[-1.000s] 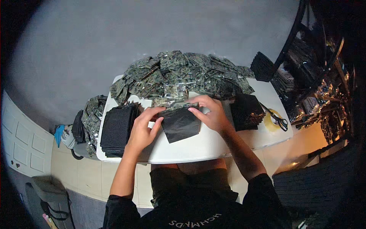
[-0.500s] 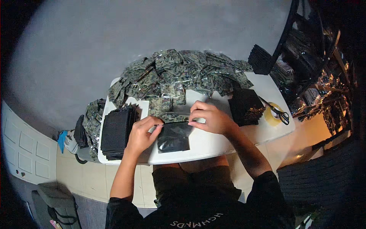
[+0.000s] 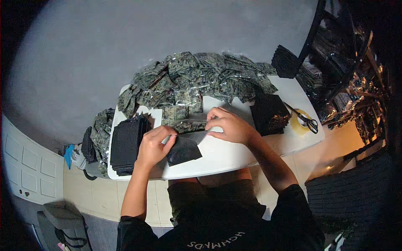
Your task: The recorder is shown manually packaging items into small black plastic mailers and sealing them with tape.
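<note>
Between my hands, a flat black piece (image 3: 183, 154) lies slanted at the table's front edge, apparently inside a clear plastic sleeve (image 3: 195, 137). My left hand (image 3: 157, 144) pinches the sleeve's upper left corner between thumb and fingers. Its upper right side is pinched by my right hand (image 3: 228, 127), where the clear film stretches out beyond the black piece. Just past my fingers lies a camouflage-patterned packet (image 3: 188, 126) in clear wrap. Under my fingertips, the exact edge of the film is hidden.
A large heap of camouflage packets (image 3: 197, 79) covers the back of the white table (image 3: 234, 157). Stacks of black pieces stand left (image 3: 125, 146) and right (image 3: 270, 115). Scissors (image 3: 307, 121) lie over a tape roll (image 3: 298, 125) at far right. A cluttered rack (image 3: 331, 75) stands beyond.
The black piece has turned and shifted left, its right side swinging away from my right hand. A clear stretch of film now shows there. Both hands keep their pinch, nearly in place.
</note>
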`<state>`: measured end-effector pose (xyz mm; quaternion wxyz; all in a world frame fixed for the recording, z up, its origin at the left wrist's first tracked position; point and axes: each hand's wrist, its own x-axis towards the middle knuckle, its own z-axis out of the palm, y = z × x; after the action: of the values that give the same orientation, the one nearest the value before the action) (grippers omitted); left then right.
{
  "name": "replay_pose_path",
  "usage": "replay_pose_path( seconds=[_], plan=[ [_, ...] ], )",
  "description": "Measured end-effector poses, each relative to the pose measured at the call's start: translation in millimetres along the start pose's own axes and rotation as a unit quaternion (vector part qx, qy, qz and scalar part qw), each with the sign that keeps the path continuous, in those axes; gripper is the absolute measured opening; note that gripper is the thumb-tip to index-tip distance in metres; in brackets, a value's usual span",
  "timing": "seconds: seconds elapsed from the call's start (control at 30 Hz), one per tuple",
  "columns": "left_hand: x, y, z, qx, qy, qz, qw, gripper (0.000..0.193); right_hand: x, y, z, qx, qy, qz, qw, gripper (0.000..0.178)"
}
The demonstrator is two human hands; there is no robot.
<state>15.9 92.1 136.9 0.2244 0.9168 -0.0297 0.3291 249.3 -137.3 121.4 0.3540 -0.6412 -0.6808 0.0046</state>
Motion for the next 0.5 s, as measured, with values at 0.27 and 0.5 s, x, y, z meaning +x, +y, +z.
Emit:
replay_pose_path(
  seconds=[0.27,0.5],
  plan=[
    [20.6,0.4,-31.0,0.014,-0.082,-0.008,0.997,0.01,16.4,-11.1,-26.1,-0.024,0.003,0.033,0.999,0.009],
    [63.5,29.3,-60.5,0.055,-0.009,0.018,0.998,0.009,38.6,-31.6,-67.7,-0.154,0.104,-0.069,0.98,0.01]
  ],
)
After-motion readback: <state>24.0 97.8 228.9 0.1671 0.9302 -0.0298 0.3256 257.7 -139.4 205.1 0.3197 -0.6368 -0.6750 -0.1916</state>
